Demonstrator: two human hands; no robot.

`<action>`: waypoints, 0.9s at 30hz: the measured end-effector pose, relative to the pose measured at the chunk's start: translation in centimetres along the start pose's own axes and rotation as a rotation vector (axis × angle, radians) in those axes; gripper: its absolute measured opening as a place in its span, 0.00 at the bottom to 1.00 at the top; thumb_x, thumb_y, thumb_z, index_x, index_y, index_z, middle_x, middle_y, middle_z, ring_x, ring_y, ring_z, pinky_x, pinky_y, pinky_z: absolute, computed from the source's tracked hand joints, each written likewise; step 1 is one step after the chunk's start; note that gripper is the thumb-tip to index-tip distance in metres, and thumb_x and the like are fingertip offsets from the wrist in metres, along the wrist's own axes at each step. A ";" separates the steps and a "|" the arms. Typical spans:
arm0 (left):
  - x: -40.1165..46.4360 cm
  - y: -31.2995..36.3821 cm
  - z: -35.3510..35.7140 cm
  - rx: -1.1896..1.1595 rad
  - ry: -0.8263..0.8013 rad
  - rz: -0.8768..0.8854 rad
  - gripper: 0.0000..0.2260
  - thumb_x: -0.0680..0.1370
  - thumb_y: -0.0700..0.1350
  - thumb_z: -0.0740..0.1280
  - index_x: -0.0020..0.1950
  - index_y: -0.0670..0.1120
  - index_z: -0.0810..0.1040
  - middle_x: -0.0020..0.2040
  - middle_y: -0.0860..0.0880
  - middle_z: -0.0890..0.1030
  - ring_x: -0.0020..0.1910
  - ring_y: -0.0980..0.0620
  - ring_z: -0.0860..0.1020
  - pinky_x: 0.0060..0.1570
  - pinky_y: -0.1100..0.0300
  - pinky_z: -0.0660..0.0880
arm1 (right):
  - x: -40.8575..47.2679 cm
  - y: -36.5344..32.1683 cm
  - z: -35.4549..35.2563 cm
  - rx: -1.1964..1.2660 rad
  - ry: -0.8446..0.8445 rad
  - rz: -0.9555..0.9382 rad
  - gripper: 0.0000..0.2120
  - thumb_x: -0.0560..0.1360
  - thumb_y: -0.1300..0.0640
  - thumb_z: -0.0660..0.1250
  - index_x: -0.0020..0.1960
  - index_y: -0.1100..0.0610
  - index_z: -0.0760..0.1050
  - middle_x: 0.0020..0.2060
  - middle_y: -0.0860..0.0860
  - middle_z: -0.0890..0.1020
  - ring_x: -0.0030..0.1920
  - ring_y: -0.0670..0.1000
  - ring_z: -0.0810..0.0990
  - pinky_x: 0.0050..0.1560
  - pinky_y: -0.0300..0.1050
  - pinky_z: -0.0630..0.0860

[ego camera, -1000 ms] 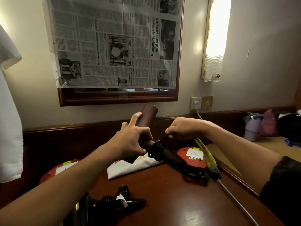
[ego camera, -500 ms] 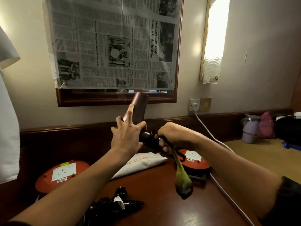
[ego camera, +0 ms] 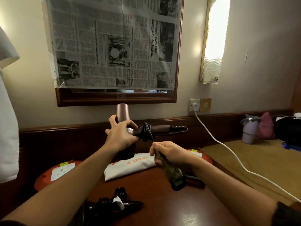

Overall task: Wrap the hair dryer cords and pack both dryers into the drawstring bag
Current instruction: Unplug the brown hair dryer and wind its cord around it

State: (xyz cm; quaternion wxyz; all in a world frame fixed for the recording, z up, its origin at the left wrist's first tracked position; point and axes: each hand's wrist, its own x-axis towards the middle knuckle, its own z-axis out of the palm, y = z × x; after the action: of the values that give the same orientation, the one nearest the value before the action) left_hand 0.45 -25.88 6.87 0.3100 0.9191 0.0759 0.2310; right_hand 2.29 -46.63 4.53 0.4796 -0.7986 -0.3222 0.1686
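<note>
- Since half a second ago, the right hand [ego camera: 171,154] has dropped, closed around the black cord [ego camera: 149,132].
- Left hand [ego camera: 121,136] clasps the brown hair dryer [ego camera: 123,111] above the table [ego camera: 154,201].
- White drawstring bag [ego camera: 130,165] reads "Gracey".

A polished wooden bench [ego camera: 146,201] carries a white drawstring bag [ego camera: 130,165] at its centre, a black hair dryer [ego camera: 112,207] with wrapped cord at 6 o'clock, and orange cord reels at 9 o'clock [ego camera: 53,175] and 3 o'clock [ego camera: 203,158].
</note>
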 end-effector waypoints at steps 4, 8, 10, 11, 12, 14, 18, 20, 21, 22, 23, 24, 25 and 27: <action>0.3 -1.0 0.1 -0.071 -0.059 -0.015 0.17 0.65 0.48 0.79 0.51 0.58 0.81 0.74 0.44 0.51 0.71 0.34 0.58 0.70 0.46 0.63 | 0.1 1.6 0.0 -0.079 0.017 -0.086 0.15 0.86 0.53 0.54 0.46 0.55 0.76 0.31 0.49 0.79 0.33 0.47 0.75 0.40 0.42 0.73; 0.1 -1.3 0.7 -0.130 -0.129 -0.058 0.19 0.58 0.54 0.78 0.47 0.61 0.81 0.69 0.44 0.57 0.70 0.39 0.58 0.70 0.49 0.64 | 0.3 2.5 -0.2 -0.160 0.086 -0.136 0.10 0.84 0.56 0.60 0.48 0.53 0.79 0.36 0.48 0.83 0.40 0.47 0.81 0.47 0.45 0.78; -0.3 -1.2 1.1 -0.149 -0.144 -0.081 0.20 0.55 0.57 0.76 0.46 0.61 0.81 0.68 0.44 0.58 0.69 0.40 0.59 0.70 0.49 0.65 | 0.2 3.2 -0.2 -0.178 0.134 -0.104 0.10 0.83 0.54 0.62 0.50 0.54 0.81 0.39 0.48 0.85 0.44 0.49 0.83 0.51 0.50 0.80; -0.4 -1.2 1.4 -0.159 -0.154 -0.095 0.21 0.54 0.57 0.76 0.46 0.61 0.81 0.68 0.45 0.58 0.68 0.40 0.59 0.69 0.48 0.66 | 0.0 3.7 -0.2 -0.181 0.162 -0.080 0.10 0.83 0.53 0.63 0.51 0.54 0.82 0.41 0.48 0.85 0.45 0.51 0.84 0.51 0.52 0.80; -0.6 -1.2 1.7 -0.164 -0.169 -0.106 0.22 0.53 0.58 0.75 0.46 0.60 0.81 0.67 0.45 0.58 0.68 0.41 0.59 0.69 0.48 0.66 | -0.1 4.3 0.0 -0.181 0.193 -0.063 0.11 0.82 0.51 0.64 0.51 0.54 0.83 0.41 0.48 0.85 0.44 0.52 0.84 0.49 0.54 0.80; -1.2 -1.2 2.6 -0.171 -0.207 -0.131 0.21 0.53 0.58 0.76 0.45 0.60 0.80 0.66 0.46 0.57 0.67 0.40 0.60 0.69 0.46 0.67 | -0.3 5.4 0.3 -0.195 0.259 -0.052 0.10 0.80 0.49 0.66 0.50 0.52 0.84 0.40 0.48 0.84 0.40 0.52 0.82 0.44 0.56 0.78; -2.5 -1.2 5.4 -0.191 -0.262 -0.160 0.15 0.59 0.54 0.79 0.44 0.59 0.81 0.61 0.46 0.60 0.62 0.41 0.67 0.65 0.50 0.72 | -1.0 7.2 1.2 -0.407 0.423 -0.020 0.10 0.78 0.47 0.69 0.39 0.48 0.78 0.41 0.48 0.81 0.41 0.43 0.77 0.42 0.43 0.74; -3.1 -1.3 6.8 -0.186 -0.288 -0.178 0.16 0.60 0.54 0.79 0.44 0.58 0.81 0.59 0.47 0.60 0.59 0.43 0.69 0.65 0.51 0.72 | -1.4 8.3 1.8 -0.379 0.514 0.004 0.13 0.76 0.49 0.72 0.34 0.49 0.76 0.30 0.46 0.80 0.32 0.42 0.79 0.33 0.36 0.72; -3.4 -1.3 7.5 -0.180 -0.304 -0.193 0.16 0.59 0.55 0.78 0.44 0.58 0.81 0.58 0.47 0.61 0.57 0.44 0.71 0.65 0.51 0.72 | -1.6 8.9 2.1 -0.325 0.534 0.020 0.13 0.76 0.51 0.73 0.34 0.49 0.77 0.27 0.45 0.80 0.31 0.41 0.80 0.33 0.37 0.75; -3.8 -1.2 8.2 -0.175 -0.318 -0.207 0.17 0.58 0.56 0.78 0.44 0.59 0.81 0.57 0.47 0.61 0.55 0.44 0.72 0.65 0.51 0.72 | -1.8 9.6 2.4 -0.268 0.552 0.035 0.11 0.75 0.53 0.74 0.35 0.51 0.79 0.27 0.45 0.82 0.31 0.41 0.82 0.36 0.42 0.79; -4.1 -1.1 8.9 -0.168 -0.327 -0.221 0.17 0.57 0.57 0.78 0.44 0.60 0.80 0.57 0.47 0.61 0.55 0.43 0.72 0.65 0.51 0.72 | -1.9 10.4 2.7 -0.231 0.577 0.048 0.09 0.75 0.53 0.74 0.37 0.53 0.81 0.29 0.46 0.84 0.32 0.43 0.83 0.39 0.48 0.81; -4.4 -1.1 9.6 -0.159 -0.334 -0.231 0.19 0.55 0.58 0.77 0.44 0.60 0.80 0.57 0.47 0.61 0.56 0.43 0.72 0.66 0.51 0.72 | -2.1 11.2 3.0 -0.212 0.605 0.063 0.07 0.74 0.53 0.74 0.38 0.54 0.82 0.31 0.47 0.85 0.33 0.44 0.84 0.41 0.52 0.81; -4.6 -1.0 10.4 -0.148 -0.344 -0.238 0.20 0.54 0.59 0.76 0.44 0.61 0.80 0.57 0.47 0.61 0.57 0.43 0.71 0.67 0.51 0.71 | -2.4 11.9 3.3 -0.194 0.639 0.070 0.06 0.74 0.53 0.75 0.39 0.53 0.82 0.32 0.47 0.85 0.33 0.44 0.84 0.42 0.53 0.81; -5.2 -0.9 11.6 -0.123 -0.378 -0.233 0.21 0.57 0.59 0.76 0.47 0.59 0.79 0.58 0.47 0.61 0.56 0.43 0.72 0.66 0.52 0.71 | -3.0 13.2 3.9 -0.103 0.689 0.099 0.05 0.72 0.54 0.76 0.40 0.51 0.81 0.34 0.45 0.86 0.36 0.44 0.84 0.44 0.54 0.82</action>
State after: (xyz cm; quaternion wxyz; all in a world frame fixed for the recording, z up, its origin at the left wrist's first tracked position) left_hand 1.39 -32.86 -3.78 0.3987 0.9105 0.1078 0.0213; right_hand 2.47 -50.52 -9.01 0.5104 -0.8464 -0.1105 -0.1043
